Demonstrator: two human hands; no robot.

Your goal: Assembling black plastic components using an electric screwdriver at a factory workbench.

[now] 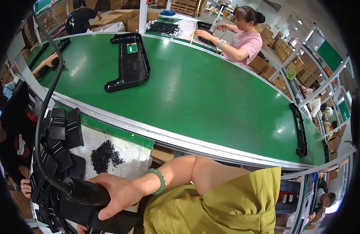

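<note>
Right hand: closed firmly around the smooth black cylinder of a corded tool (88,192), the right hand (123,191) at the lower left; a green bead bracelet (158,181) rings its wrist.
Left hand: only fingertips of the left hand (81,229) show at the lower edge, near a flat black plate (115,223); whether they clamp it, one cannot tell.
Cable: a thick, dark cable (47,101) arches up from the tool.
Sleeve: loose, creased olive cloth (238,202).
Parts: matt black angular pieces (74,128), some slotted, heap beside the tool.
Small bits: a loose pile of tiny black bits (104,155) lies on a crinkled whitish sheet (135,154).
Belt: glossy green surface (211,101) with a metal edge, carrying a shiny black frame (133,68) with bent ends and a slim black bar (299,130).
Marking: a green circuit board (132,48) on the frame bears a pale patch, too small to read.
Co-worker: a person in pink (248,45) works across the belt.
</note>
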